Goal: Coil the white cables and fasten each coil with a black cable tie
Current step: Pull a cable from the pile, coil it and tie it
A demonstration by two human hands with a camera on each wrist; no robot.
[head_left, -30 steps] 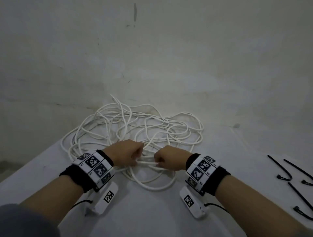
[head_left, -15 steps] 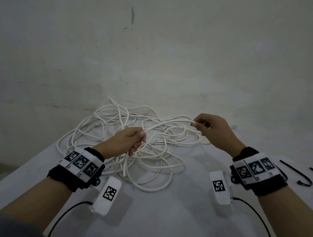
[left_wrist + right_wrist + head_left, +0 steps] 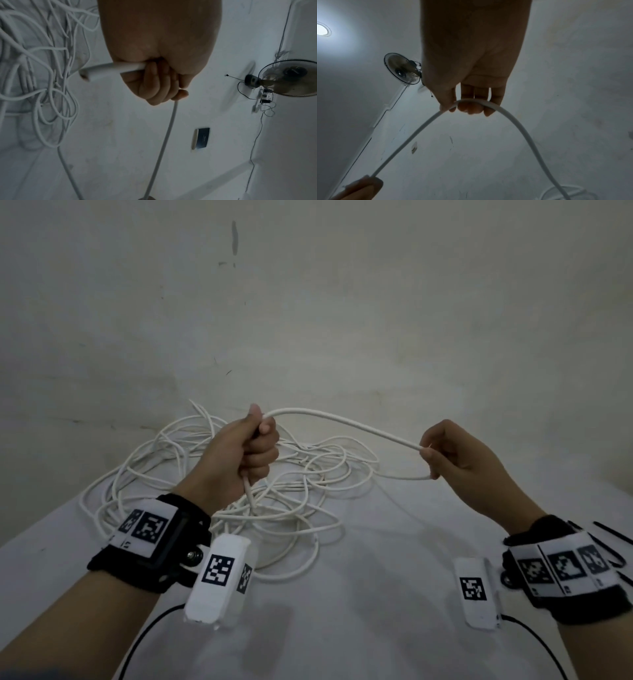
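A tangle of white cable [image 3: 212, 474] lies on the white table [image 3: 376, 594] against the wall. My left hand [image 3: 246, 453] is raised above the pile in a fist round one cable, whose cut end [image 3: 251, 501] sticks out below the fist. From the top of the fist the cable [image 3: 342, 422] arcs right to my right hand [image 3: 442, 450], which holds it with curled fingers and thumb. In the left wrist view the fist [image 3: 154, 75] grips the cable end [image 3: 109, 70]. In the right wrist view the cable [image 3: 472, 101] bends over my fingers [image 3: 471, 108].
Black cable ties [image 3: 609, 542] lie at the right edge of the table, partly hidden behind my right wristband. The wall [image 3: 342, 302] stands close behind the pile. A wall fan [image 3: 288, 77] shows in both wrist views.
Both hands rose from the table and drew apart. The left hand lifted its cable end upright; the right hand slid right along the cable, pulling a length out of the pile.
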